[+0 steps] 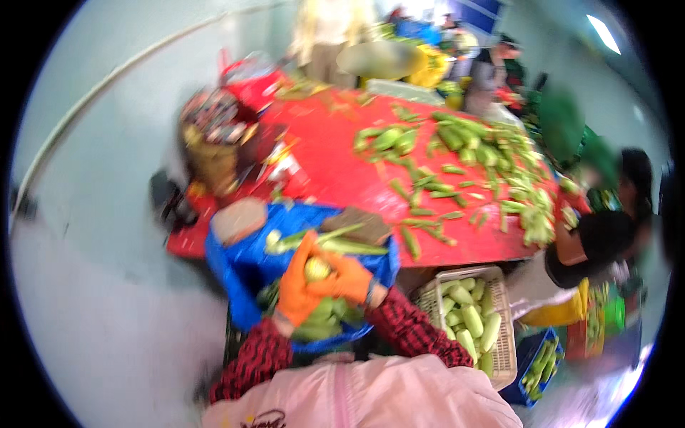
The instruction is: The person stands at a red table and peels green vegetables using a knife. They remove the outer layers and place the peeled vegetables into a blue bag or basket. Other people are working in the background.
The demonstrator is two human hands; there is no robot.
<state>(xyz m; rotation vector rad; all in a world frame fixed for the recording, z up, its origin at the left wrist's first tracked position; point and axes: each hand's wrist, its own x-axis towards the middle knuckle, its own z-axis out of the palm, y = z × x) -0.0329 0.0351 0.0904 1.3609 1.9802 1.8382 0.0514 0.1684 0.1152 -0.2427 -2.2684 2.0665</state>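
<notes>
Both of my hands wear orange gloves and meet over a blue-lined container (235,274). My left hand (293,291) is closed round the side of a pale yellow-green vegetable (317,269). From the other side, my right hand (344,279) grips the same piece. Only its rounded end shows between the gloves, so its exact kind is unclear. Below my hands, green vegetables (321,319) lie in the blue lining. Just beyond my fingers, long pale green stalks (349,247) rest across the container, near a brown block (360,225) and a pinkish-grey block (240,220).
A red table (321,153) spreads ahead, strewn with green pieces and heaps of vegetables (464,135). At my right stands a beige crate (505,335) of pale green squash-like vegetables (471,319), beside a blue crate (531,371). People (585,246) work around the table.
</notes>
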